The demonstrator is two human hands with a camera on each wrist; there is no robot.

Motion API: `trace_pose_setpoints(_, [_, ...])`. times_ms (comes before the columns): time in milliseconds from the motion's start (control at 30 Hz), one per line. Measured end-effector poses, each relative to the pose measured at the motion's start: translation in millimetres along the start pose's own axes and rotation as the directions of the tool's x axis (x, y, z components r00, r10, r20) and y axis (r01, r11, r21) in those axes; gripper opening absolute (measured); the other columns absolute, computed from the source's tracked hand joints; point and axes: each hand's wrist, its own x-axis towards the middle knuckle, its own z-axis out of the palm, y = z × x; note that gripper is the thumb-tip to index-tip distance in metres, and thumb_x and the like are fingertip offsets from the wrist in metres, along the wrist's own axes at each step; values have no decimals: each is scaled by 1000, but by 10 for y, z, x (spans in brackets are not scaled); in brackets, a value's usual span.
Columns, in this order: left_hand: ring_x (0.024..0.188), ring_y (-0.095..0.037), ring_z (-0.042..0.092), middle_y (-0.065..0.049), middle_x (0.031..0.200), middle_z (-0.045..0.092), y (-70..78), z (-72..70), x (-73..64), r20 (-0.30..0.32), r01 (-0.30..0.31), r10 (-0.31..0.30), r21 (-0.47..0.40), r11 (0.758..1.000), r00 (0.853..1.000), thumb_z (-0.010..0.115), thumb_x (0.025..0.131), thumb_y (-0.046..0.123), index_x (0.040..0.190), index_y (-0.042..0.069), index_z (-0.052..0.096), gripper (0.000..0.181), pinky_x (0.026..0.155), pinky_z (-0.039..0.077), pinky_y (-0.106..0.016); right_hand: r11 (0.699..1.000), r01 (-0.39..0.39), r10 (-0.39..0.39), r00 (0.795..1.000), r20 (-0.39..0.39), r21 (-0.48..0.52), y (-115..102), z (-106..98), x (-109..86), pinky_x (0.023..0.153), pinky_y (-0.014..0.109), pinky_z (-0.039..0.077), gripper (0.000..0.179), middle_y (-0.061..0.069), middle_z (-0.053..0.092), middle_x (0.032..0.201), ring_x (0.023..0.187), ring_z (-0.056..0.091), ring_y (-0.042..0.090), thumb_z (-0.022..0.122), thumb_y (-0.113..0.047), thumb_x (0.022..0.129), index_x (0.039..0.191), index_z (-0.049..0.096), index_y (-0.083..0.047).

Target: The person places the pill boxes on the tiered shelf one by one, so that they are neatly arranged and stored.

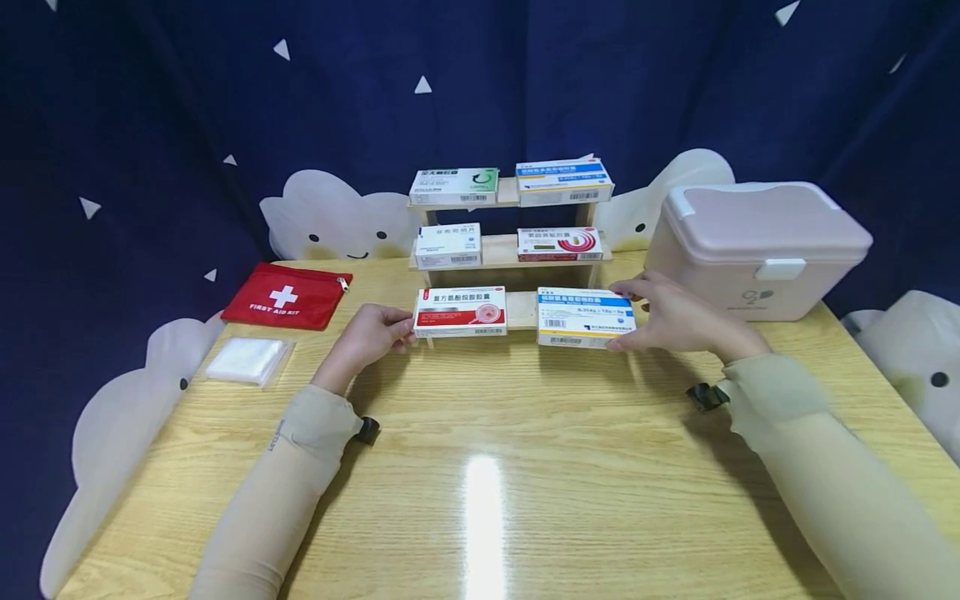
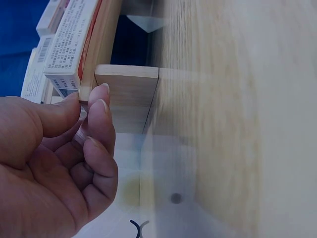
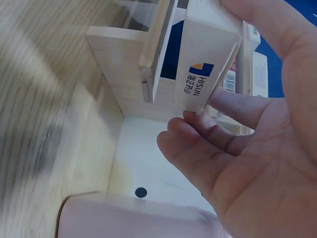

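A white and blue medicine box [image 1: 585,317] is in my right hand [image 1: 667,317], gripped by its right end between thumb and fingers. In the right wrist view, a gap shows between this box [image 3: 203,59] and the lowest shelf board [image 3: 153,49]. My left hand [image 1: 375,333] is at the other end of the wooden display shelf [image 1: 521,310]. The left wrist view shows thumb and fingers pinching the end of the lowest board [image 2: 88,84], under a red and white medicine box [image 1: 460,312] lying on that step.
On the middle step stand a white box [image 1: 448,245] and a red and white box [image 1: 558,244]. A green and white box [image 1: 454,187] and another blue box [image 1: 564,182] occupy the top. A lidded pink bin [image 1: 757,250] stands right; a red first aid pouch [image 1: 288,296] and clear packet [image 1: 247,360] lie left.
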Motion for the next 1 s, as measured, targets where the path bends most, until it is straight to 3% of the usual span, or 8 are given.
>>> trace_pose_setpoints(167, [76, -22, 63, -20, 96, 70, -7, 12, 3, 0, 1, -1, 6, 1000, 1000, 56, 102, 9, 122, -6, 66, 27, 74, 56, -38, 1000, 21, -21, 1000, -5, 1, -4, 50, 119, 98, 57, 40, 94, 22, 45, 136, 116, 48, 35, 89, -46, 70, 143, 49, -3])
trace_pose_setpoints(433, [75, -20, 62, -19, 95, 70, -9, 11, -4, 5, 9, -9, -11, 1000, 1000, 56, 101, 8, 122, -7, 65, 27, 73, 57, -35, 1000, -20, 19, 999, 25, 18, -23, 142, 263, 99, 58, 40, 96, 23, 40, 139, 119, 47, 39, 88, -45, 71, 148, 45, -6])
trace_pose_setpoints(667, [75, -20, 62, -19, 97, 70, 7, 1, 1, 3, 19, -19, 1, 1000, 1000, 57, 102, 10, 123, -6, 65, 28, 75, 56, -37, 998, -48, 47, 999, 14, 40, -25, 164, 284, 107, 60, 32, 101, 25, 34, 147, 131, 38, 44, 87, -43, 73, 151, 37, -1])
trace_pose_setpoints(1000, [76, -20, 63, -19, 98, 71, 4, -5, 2, 4, 26, -26, 5, 1000, 1000, 57, 102, 12, 123, -5, 66, 29, 75, 56, -36, 993, -101, 102, 995, -16, 61, -30, 226, 321, 108, 63, 28, 106, 29, 25, 154, 136, 30, 49, 83, -53, 75, 153, 33, -2])
